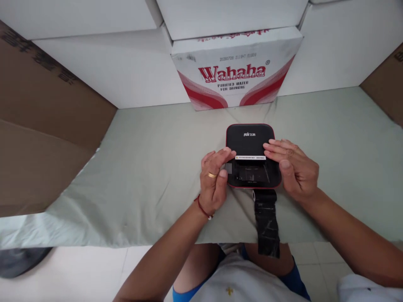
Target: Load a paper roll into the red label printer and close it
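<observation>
A black, rounded-square device (pixel 250 144) with a red rim and white "FEIE" lettering lies flat on the cloth. It looks like a small printer. Across its middle runs a white warning strip (pixel 250 158), with a glossy dark recess below. My left hand (pixel 214 176) rests at its left side, fingertips on the top edge and thumb apart. On the right side, my right hand (pixel 294 167) lays its stretched fingers over the top, thumb by the side. Just below the device sits a roll of black film (pixel 266 209), its loose end hanging past the table edge.
A pale green cloth (pixel 151 176) covers the table. Behind the device stands a white and red Wahaha water carton (pixel 236 75) against stacked white boxes (pixel 94 71). Brown cardboard boxes (pixel 47 138) flank the left, with another cardboard box (pixel 385 84) at the right.
</observation>
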{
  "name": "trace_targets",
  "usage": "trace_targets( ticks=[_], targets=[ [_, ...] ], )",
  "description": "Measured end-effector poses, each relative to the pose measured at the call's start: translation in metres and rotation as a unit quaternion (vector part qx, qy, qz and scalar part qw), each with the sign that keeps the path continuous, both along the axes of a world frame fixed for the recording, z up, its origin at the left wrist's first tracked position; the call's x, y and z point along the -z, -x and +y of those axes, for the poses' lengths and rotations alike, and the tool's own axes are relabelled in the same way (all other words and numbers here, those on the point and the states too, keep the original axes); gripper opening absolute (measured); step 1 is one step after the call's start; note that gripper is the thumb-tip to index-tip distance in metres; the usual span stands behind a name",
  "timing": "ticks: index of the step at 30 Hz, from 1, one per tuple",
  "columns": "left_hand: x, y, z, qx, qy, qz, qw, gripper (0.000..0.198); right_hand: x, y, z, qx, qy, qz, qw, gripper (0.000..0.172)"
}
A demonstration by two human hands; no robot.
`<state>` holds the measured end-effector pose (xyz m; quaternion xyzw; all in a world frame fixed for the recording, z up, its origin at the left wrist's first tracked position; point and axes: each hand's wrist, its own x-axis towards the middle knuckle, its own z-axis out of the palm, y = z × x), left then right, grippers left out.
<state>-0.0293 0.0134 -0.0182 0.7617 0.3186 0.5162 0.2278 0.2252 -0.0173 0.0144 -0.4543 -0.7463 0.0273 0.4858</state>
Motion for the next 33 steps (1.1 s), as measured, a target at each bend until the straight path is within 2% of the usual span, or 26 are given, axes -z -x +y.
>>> trace_targets(
  ticks=[2, 4, 8, 12, 14, 18, 24, 30, 33],
  targets=[
    [0.002, 0.000, 0.001, 0.017, 0.010, -0.025, 0.999, 0.046, -0.001, 0.000, -0.002, -0.001, 0.005, -0.017, 1.000, 0.038],
    [0.005, -0.001, 0.002, 0.046, 0.053, -0.078, 0.994, 0.043, -0.001, 0.001, -0.006, -0.019, 0.001, -0.042, 0.999, 0.039],
    [0.007, -0.003, 0.006, 0.091, 0.156, -0.192, 0.965, 0.037, 0.000, 0.004, -0.017, -0.078, -0.045, -0.067, 0.994, 0.047],
    [0.011, -0.007, 0.014, 0.127, 0.192, -0.252, 0.940, 0.041, 0.002, 0.005, -0.023, -0.046, -0.064, -0.052, 0.996, 0.047],
    [0.014, -0.008, 0.019, 0.127, 0.213, -0.263, 0.932, 0.055, 0.003, 0.005, -0.023, -0.032, -0.068, -0.046, 0.996, 0.046],
    [0.018, -0.007, 0.025, 0.118, 0.283, -0.259, 0.916, 0.086, 0.001, 0.003, -0.024, -0.053, -0.065, -0.047, 0.995, 0.042],
    [0.015, -0.007, 0.025, 0.140, 0.377, -0.265, 0.877, 0.109, -0.001, 0.000, -0.024, -0.061, -0.065, -0.070, 0.994, 0.035],
    [0.025, -0.007, 0.028, 0.156, 0.373, -0.269, 0.874, 0.105, -0.009, -0.001, -0.023, -0.070, -0.082, -0.083, 0.991, 0.033],
    [0.033, -0.008, 0.029, 0.163, 0.359, -0.258, 0.882, 0.093, -0.024, 0.001, -0.020, -0.094, -0.034, -0.062, 0.993, 0.032]
  ],
)
